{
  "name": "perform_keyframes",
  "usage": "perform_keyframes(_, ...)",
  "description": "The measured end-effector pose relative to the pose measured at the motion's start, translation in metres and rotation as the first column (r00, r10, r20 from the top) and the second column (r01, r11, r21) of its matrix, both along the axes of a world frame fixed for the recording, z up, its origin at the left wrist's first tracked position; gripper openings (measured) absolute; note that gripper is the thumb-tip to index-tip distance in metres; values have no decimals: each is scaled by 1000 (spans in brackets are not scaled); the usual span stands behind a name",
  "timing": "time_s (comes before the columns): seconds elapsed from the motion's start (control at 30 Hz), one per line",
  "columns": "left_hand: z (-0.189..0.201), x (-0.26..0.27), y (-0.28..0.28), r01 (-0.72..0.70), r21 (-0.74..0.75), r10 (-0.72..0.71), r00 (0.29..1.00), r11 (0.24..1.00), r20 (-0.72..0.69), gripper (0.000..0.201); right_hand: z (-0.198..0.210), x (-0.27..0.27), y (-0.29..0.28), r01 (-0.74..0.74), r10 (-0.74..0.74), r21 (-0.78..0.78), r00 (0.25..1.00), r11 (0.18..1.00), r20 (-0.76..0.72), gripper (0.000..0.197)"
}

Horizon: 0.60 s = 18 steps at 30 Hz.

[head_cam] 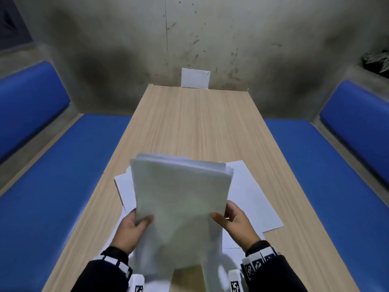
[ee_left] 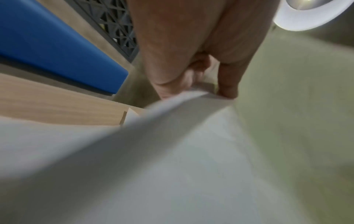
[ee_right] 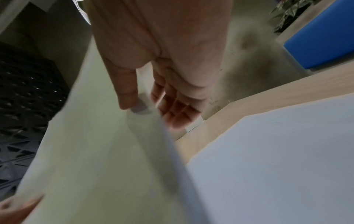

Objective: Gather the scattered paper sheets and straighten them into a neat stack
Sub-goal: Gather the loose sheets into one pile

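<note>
A bundle of white paper sheets (head_cam: 181,199) is held up above the near part of the wooden table (head_cam: 189,123), its top edges uneven. My left hand (head_cam: 134,224) grips the bundle's left edge, thumb on the front. My right hand (head_cam: 229,220) pinches the right edge, thumb on the front and fingers behind. In the left wrist view the left hand (ee_left: 191,78) holds the curved paper edge (ee_left: 172,109). The right hand (ee_right: 153,94) clasps the sheets (ee_right: 107,151) in the right wrist view. Loose sheets (head_cam: 250,192) lie flat on the table beneath, one showing at the left (head_cam: 124,186).
Blue padded benches (head_cam: 63,175) (head_cam: 328,175) run along both sides of the table. A white card (head_cam: 195,77) leans on the stained wall at the table's far end. A plant (head_cam: 376,60) sits on a ledge at the upper right.
</note>
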<state>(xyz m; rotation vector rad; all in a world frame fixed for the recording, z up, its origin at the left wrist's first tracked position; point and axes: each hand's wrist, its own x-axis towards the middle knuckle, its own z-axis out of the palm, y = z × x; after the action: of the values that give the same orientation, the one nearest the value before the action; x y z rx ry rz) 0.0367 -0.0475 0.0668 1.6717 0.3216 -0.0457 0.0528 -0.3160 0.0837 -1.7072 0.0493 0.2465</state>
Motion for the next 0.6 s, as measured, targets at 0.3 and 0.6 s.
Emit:
perform_keyframes(0.3, -36, 14, 48, 22, 431, 124, 944, 902, -307, 61, -52, 60, -112, 216, -470, -693, 860, 688, -199, 71)
perform_keyframes(0.6, -50, 18, 40, 160, 457, 89, 875, 875, -476, 56, -81, 62, -112, 55, -472, -723, 791, 689, -390, 72)
